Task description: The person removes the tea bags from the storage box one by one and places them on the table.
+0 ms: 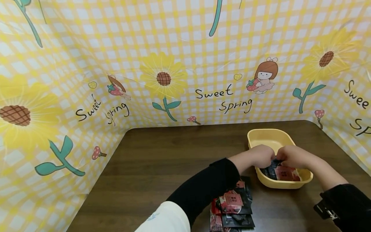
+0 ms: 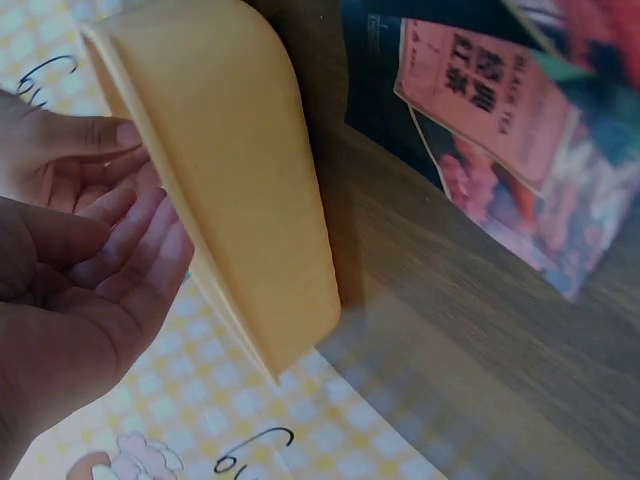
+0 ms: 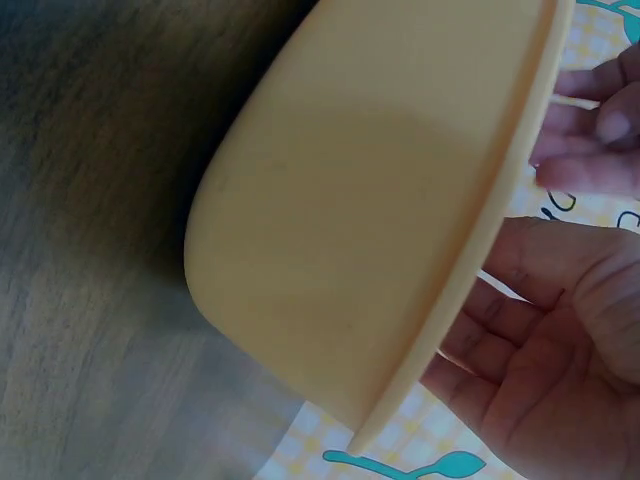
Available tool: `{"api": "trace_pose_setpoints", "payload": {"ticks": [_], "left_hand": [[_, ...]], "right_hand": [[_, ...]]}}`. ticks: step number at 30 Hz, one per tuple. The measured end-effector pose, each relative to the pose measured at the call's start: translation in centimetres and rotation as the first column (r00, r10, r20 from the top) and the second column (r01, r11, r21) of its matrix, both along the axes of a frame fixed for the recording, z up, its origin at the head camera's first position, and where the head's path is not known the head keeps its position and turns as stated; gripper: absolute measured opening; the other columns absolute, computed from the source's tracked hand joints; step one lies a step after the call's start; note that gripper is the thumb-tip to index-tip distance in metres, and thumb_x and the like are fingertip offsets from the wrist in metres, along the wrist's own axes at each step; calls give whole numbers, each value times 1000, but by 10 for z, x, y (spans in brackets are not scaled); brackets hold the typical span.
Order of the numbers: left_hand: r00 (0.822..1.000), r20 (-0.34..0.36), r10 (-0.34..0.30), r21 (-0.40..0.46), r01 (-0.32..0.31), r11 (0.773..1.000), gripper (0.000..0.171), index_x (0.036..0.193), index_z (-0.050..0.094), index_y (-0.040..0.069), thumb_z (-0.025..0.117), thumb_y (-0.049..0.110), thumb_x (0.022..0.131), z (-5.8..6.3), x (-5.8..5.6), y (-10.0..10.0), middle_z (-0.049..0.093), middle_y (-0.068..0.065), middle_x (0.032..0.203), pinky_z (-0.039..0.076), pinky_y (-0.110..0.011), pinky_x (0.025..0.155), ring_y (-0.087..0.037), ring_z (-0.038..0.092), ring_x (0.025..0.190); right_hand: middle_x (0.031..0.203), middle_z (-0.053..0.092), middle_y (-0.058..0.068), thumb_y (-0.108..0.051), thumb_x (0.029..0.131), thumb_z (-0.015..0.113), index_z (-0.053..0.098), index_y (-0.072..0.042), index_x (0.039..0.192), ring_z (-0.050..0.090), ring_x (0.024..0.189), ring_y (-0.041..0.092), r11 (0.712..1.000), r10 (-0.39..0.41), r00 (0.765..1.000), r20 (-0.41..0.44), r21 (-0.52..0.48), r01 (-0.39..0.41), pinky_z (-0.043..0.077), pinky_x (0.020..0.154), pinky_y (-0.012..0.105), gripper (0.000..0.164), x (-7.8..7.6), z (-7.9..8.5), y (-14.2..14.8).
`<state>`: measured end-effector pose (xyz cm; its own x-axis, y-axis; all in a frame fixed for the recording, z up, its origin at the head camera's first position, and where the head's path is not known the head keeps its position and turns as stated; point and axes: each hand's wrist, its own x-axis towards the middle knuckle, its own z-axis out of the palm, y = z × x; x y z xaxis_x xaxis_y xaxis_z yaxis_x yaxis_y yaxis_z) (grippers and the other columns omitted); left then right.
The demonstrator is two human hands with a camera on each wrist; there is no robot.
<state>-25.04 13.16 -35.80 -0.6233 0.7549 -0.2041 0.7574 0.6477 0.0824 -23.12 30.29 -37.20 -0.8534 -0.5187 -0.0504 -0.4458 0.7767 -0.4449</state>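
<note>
Both bare hands reach into a yellow plastic basin (image 1: 269,184), where dark tea packets (image 1: 287,174) with red labels lie. My left hand (image 1: 263,155) bends down over the packets from the left. From the right, my right hand (image 1: 294,156) comes down close beside it, fingers at the packets' upper edge. In the left wrist view, the fingers of my left hand (image 2: 90,310) curve toward the basin's rim. The right wrist view shows my right hand (image 3: 560,370) with its fingertips hidden behind the rim. Whether either hand pinches a packet is not visible.
A stack of black and red tea packets (image 1: 233,204) lies on the brown wooden table (image 1: 162,167), left of the basin and partly under the left forearm. The left wrist view shows a "Black Tea" packet (image 2: 490,110) up close. A yellow checked cloth (image 1: 185,48) hangs around the table.
</note>
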Motion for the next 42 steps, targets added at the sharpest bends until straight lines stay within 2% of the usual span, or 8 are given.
{"api": "trace_pose_setpoints", "payload": {"ticks": [7,15,20,30,33,36,40,42], "left_hand": [[998,-53,39,-164,-47,985,20,81,54,20,49,18,100,-10,3,12,51,8,80,32,-17,63,-7,44,70],[986,-120,116,4,-116,993,28,67,46,21,61,16,90,-10,7,1,41,8,65,29,-20,55,-8,39,62],[988,-121,96,94,-85,992,32,63,43,21,64,14,87,-6,13,-7,34,9,61,24,-19,52,-7,31,59],[989,-119,86,277,-50,960,12,97,75,29,65,23,93,28,25,-45,65,21,87,40,-10,63,8,52,71],[978,-198,63,336,8,942,14,95,76,27,64,20,93,37,32,-65,66,20,86,39,-10,62,7,52,70],[951,-306,36,360,80,930,15,93,77,26,64,20,93,41,40,-87,67,17,86,40,-10,64,4,54,74],[895,-446,14,354,162,921,15,89,77,25,65,18,92,36,51,-115,66,12,82,40,-12,59,-1,57,74],[865,-502,8,343,191,920,16,85,77,24,64,16,91,30,56,-127,63,10,79,38,-13,54,-3,56,70]], "right_hand": [[69,59,-4,12,73,62,68,-4,76,49,59,9,999,35,999,-15,39,-35,43,54,28,17,0,5,-12],[63,50,-11,14,66,63,62,-11,66,40,57,5,994,90,993,-74,65,-85,35,52,24,25,5,15,-20],[60,46,-13,13,63,65,57,-14,62,38,55,2,993,104,991,-88,67,-98,33,50,22,29,14,20,-22],[66,53,-15,6,80,68,62,-19,72,44,55,0,992,88,971,-222,109,-64,38,51,24,26,37,62,-33],[67,49,-18,2,80,71,62,-22,72,41,55,-1,993,88,937,-337,106,-55,36,50,23,27,47,69,-45],[69,47,-20,0,75,77,60,-25,72,40,58,-2,993,115,861,-496,76,-89,35,49,22,30,55,66,-60],[70,48,-20,-1,67,82,59,-25,71,41,60,-4,984,144,747,-649,15,-177,36,50,20,34,61,47,-81],[71,50,-18,-1,65,82,59,-23,73,43,61,-3,979,147,720,-678,-3,-202,38,50,21,33,65,33,-89]]}}
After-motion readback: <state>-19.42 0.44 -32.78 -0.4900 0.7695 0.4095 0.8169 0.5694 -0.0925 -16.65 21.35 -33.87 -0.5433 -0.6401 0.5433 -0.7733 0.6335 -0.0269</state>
